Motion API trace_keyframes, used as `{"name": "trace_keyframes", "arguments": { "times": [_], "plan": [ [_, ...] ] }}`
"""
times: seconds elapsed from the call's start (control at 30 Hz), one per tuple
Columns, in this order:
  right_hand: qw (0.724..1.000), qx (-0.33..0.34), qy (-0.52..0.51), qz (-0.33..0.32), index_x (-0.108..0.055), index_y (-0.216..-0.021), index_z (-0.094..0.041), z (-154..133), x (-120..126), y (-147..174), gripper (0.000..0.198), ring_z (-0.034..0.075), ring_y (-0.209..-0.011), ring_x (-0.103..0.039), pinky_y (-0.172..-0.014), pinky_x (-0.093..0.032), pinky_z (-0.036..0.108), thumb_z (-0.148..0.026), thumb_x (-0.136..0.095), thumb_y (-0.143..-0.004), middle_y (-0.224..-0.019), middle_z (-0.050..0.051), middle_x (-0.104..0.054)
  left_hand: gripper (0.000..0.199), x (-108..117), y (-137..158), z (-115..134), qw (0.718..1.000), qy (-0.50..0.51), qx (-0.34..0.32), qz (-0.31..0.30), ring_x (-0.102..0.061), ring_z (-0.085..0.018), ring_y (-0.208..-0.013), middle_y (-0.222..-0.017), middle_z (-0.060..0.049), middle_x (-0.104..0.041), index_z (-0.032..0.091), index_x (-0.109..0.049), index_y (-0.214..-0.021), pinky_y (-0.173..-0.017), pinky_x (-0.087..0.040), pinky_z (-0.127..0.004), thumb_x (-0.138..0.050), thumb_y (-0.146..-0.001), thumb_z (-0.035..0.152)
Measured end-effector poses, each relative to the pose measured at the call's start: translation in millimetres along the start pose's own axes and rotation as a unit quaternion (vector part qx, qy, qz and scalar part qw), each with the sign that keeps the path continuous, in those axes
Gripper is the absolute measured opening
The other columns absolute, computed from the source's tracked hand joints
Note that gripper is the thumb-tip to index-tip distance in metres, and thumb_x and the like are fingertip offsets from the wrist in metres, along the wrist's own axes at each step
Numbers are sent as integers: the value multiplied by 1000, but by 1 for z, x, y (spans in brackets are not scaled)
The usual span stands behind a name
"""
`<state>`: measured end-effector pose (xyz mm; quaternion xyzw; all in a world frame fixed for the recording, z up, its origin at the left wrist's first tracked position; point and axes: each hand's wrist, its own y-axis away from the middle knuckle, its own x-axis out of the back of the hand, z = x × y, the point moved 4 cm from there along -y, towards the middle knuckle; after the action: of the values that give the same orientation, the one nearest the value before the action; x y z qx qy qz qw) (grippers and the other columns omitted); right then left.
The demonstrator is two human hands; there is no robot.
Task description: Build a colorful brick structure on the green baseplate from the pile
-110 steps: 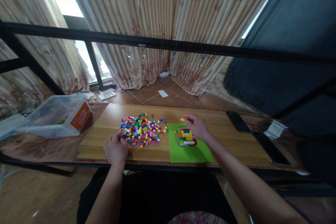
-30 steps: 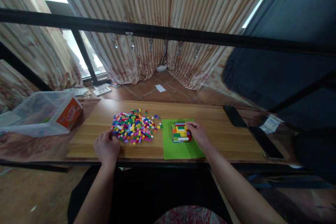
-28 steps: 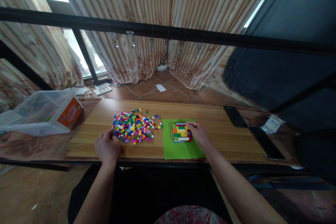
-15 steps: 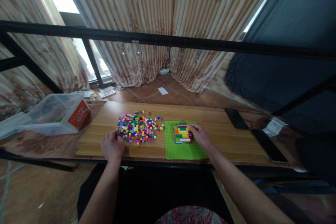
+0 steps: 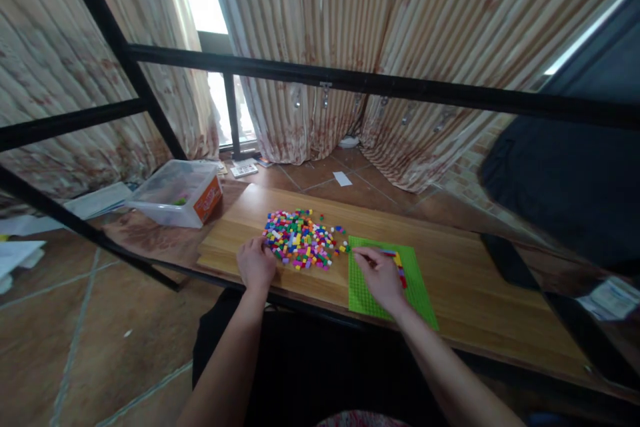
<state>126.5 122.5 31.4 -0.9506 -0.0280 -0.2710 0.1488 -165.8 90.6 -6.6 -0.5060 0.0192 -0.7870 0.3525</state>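
Note:
My left hand (image 5: 257,264) rests at the left edge of a pile of small colourful building bricks (image 5: 300,240). Its fingers are curled in against the bricks, and whatever they hold is hidden. Over a green studded baseplate (image 5: 360,293) hovers my right hand (image 5: 381,277), thumb and forefinger slightly apart and pointing left to the pile; no brick shows between them. Beneath this hand is a built block of bricks (image 5: 401,270) on the baseplate. Only its red, yellow and blue right and back edges show; the hand covers the remainder.
The wooden table (image 5: 450,273) carries the bricks and baseplate. A clear plastic box (image 5: 173,203) with an orange label stands at the left. Dark flat objects (image 5: 507,260) lie at the right end. A black metal rail (image 5: 310,73) crosses beyond the table, before striped curtains (image 5: 310,7).
My view has turned left, shifting the scene to the right. My right hand has moved from the block's right side leftward across it. My left hand stays by the pile.

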Motion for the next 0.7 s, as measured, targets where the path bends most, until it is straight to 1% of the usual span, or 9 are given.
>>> {"name": "trace_keyframes", "arguments": {
  "times": [0.1, 0.2, 0.27, 0.37, 0.5, 0.57, 0.7],
  "plan": [
    [996, 43, 43, -70, -72, -95, -23, -20, -43, -8, 23, 20, -86, -63, -79, -49, 34, -32, -52, -86, -96, 6, -70, 29, -1, 1, -1, 1000, 8, 2, 1, -57, -26, -94, -99, -10, -69, 16, -69, -99, -89, -41, -38, -47, -81, 16],
    [983, 80, 112, -124, -70, -102, -22, -37, -80, -25, 23, 21, -96, -60, -88, -45, 35, -27, -56, -85, -102, 7, -68, 28, -1, 1, -1, 1000, 16, 2, -1, -57, -26, -95, -100, -10, -69, 16, -69, -98, -90, -41, -38, -47, -81, 16],
    [970, 101, 163, -146, -69, -106, -21, -48, -100, -38, 25, 23, -104, -57, -93, -42, 36, -26, -57, -85, -106, 8, -66, 28, -2, 2, -2, 1000, 20, 0, -3, -57, -26, -95, -101, -10, -69, 16, -68, -98, -90, -41, -38, -47, -81, 15],
    [952, 113, 230, -167, -68, -110, -20, -57, -122, -53, 28, 26, -108, -54, -95, -40, 38, -30, -58, -85, -108, 10, -64, 26, -2, 1, -1, 1000, 29, 0, -3, -57, -26, -95, -100, -10, -69, 17, -68, -97, -89, -40, -38, -47, -80, 14],
    [936, 121, 269, -190, -68, -107, -20, -54, -134, -62, 27, 27, -105, -53, -92, -39, 38, -34, -58, -86, -105, 11, -64, 24, -2, 1, -1, 999, 38, 8, -3, -58, -26, -95, -98, -9, -69, 18, -68, -94, -89, -40, -38, -48, -80, 14],
    [937, 121, 264, -194, -69, -102, -20, -47, -133, -63, 24, 26, -103, -54, -91, -39, 38, -34, -57, -87, -104, 10, -64, 24, -2, 1, -1, 999, 39, 9, -3, -58, -25, -95, -98, -9, -69, 18, -68, -93, -88, -40, -38, -49, -80, 14],
    [943, 125, 246, -188, -69, -97, -21, -34, -123, -65, 18, 24, -100, -55, -89, -40, 36, -30, -63, -83, -102, 8, -66, 23, -1, 2, 0, 999, 41, 7, -2, -58, -26, -95, -98, -9, -70, 17, -68, -92, -89, -40, -38, -50, -80, 14]
  ]
}}
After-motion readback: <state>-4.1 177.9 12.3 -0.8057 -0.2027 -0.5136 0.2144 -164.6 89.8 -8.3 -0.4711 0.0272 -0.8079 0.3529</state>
